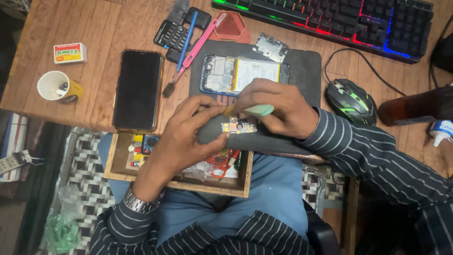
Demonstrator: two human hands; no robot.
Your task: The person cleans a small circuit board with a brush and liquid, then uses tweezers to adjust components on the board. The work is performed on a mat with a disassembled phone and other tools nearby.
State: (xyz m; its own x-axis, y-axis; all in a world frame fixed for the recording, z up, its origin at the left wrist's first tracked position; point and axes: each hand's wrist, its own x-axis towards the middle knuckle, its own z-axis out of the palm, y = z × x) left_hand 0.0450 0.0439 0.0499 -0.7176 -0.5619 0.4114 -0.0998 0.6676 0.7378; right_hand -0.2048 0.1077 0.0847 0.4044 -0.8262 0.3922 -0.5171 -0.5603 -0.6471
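Head view of a wooden work surface (94, 28). The left hand (186, 137) is closing its fingers on a small orange-and-silver circuit board (238, 126), pinning it against the front edge of a dark rectangular work mat (304, 66). The right hand (278, 106) is gripping a pale green tool handle (258, 110), its tip touching the board; what kind of tip it has cannot be told. Just behind the hands, an opened blue-framed smartphone with its battery and inner parts exposed (243, 73) is lying on the mat, with a detached silver metal shield plate (270, 47) beside it. A black smartphone with a dark screen (138, 89) is lying to the left, near a blue-handled brush (179, 56) and pink tweezers (200, 45). An open wooden drawer holding small parts (118, 165) is sitting below the left wrist. A backlit black keyboard (330, 19) and a black-and-green computer mouse (351, 101) are lying to the right.
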